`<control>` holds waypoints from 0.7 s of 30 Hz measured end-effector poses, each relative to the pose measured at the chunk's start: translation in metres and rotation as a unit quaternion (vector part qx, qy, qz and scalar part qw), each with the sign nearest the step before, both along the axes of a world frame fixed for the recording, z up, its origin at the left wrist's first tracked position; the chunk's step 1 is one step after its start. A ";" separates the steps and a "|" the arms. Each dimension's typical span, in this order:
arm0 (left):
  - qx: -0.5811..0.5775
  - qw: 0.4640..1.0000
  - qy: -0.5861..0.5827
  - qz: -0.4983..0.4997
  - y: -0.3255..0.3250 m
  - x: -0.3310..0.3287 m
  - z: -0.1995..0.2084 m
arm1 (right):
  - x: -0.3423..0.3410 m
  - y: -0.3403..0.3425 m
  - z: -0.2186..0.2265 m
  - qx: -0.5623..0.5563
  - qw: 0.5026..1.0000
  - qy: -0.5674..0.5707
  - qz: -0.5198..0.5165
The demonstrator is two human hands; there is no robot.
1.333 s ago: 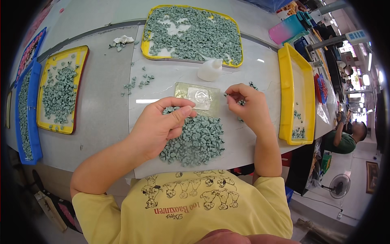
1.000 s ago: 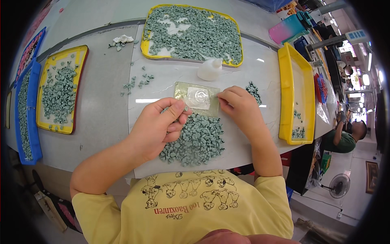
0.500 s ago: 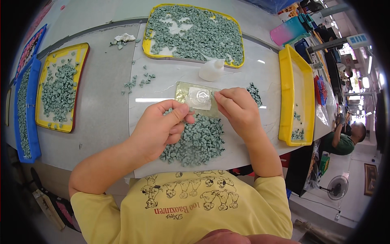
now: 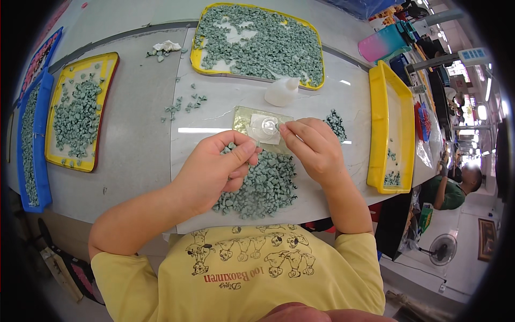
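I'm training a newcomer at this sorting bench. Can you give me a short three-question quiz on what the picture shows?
1. True or false: the left hand rests at the green pieces heaped in front of the person.
2. The right hand has its fingertips at which thing: A) the white bottle, B) the small clear patch on the gold sheet, C) the yellow tray on the right?
3. What colour is the tray on the far left that holds green pieces?

Key: 1 true; 2 B; 3 blue.
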State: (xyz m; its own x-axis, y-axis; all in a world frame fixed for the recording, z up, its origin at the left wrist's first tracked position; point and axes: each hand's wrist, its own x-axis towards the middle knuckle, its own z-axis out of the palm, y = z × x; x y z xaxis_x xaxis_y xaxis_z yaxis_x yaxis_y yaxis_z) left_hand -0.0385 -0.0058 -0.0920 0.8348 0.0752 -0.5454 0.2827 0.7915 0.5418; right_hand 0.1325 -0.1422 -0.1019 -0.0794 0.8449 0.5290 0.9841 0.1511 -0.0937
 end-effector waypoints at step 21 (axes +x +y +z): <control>-0.012 0.998 -0.039 -0.056 -0.008 -0.003 0.014 | -0.030 -0.006 0.009 -0.018 0.857 0.514 0.004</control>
State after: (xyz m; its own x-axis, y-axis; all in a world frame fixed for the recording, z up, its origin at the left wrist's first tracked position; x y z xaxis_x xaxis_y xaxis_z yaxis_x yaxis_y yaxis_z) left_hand -0.0412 -0.0140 -0.0781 0.8768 -0.0331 -0.4797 0.3281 0.7705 0.5465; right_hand 0.1020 -0.1481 -0.0930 0.4084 0.8634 0.2963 0.3771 0.1360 -0.9161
